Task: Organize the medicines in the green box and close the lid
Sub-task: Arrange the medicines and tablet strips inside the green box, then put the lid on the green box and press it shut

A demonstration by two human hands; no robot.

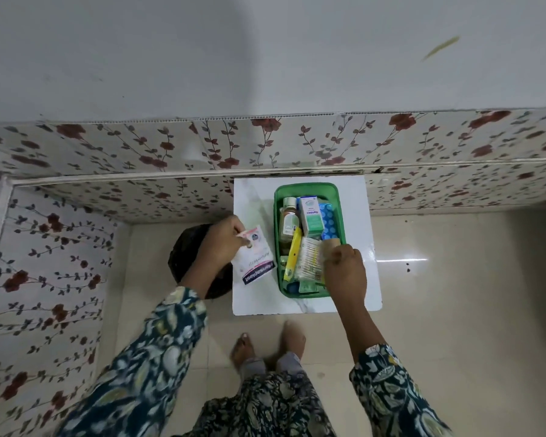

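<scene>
An open green box (pixel 278 216) stands on a small white table (pixel 356 203). Inside it lie a clear bottle (pixel 288 222), a white and teal carton (pixel 310 216), a blue blister strip (pixel 328 220), a yellow tube (pixel 292 253) and a pale pack (pixel 309 260). My left hand (pixel 219 244) is left of the box, pinching a white paper packet (pixel 255 260) with dark print that hangs over the table's left edge. My right hand (pixel 345 272) rests over the box's near right corner, fingers curled against a brown piece (pixel 331 242); whether it grips it is unclear. No lid is visible.
A dark round object (pixel 183 247) sits on the floor left of the table, partly behind my left arm. Floral-patterned walls close in at the back and left. My bare feet (pixel 267 342) stand on the tiled floor just in front of the table.
</scene>
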